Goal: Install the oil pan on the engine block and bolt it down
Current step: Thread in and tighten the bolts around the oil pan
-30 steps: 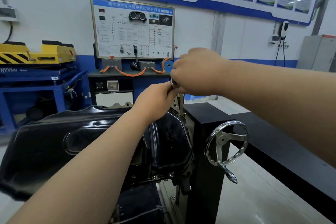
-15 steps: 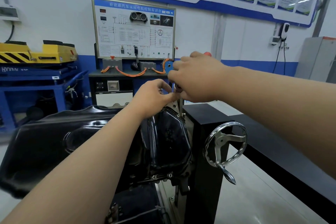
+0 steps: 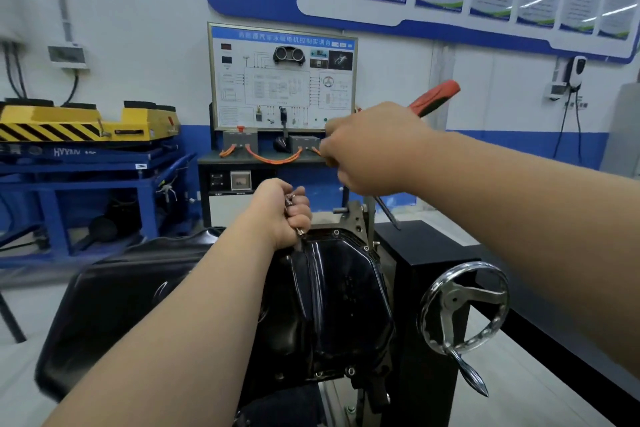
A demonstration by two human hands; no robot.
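The glossy black oil pan [image 3: 332, 291] sits on the engine, which is mounted on a black stand. Small bolts show along its rim at the far edge and at the near edge. My left hand [image 3: 284, 211] is curled round several small silver bolts just above the pan's far left corner. My right hand [image 3: 370, 149] is raised higher and to the right, gripping a tool with a red and black handle [image 3: 434, 97]; the tool's metal shaft [image 3: 388, 213] slants down from under the hand towards the stand. The engine block itself is mostly hidden under the pan.
A chrome handwheel [image 3: 464, 308] with a crank handle juts from the black stand [image 3: 429, 288] on the right. Behind stand a training board [image 3: 282, 76] on a cabinet with orange cables and a blue bench [image 3: 86, 177] carrying a yellow lift at left.
My two hands, which were together, have separated: the right hand rose to the right with the red-handled tool now showing, and the left hand dropped towards the pan's far corner.
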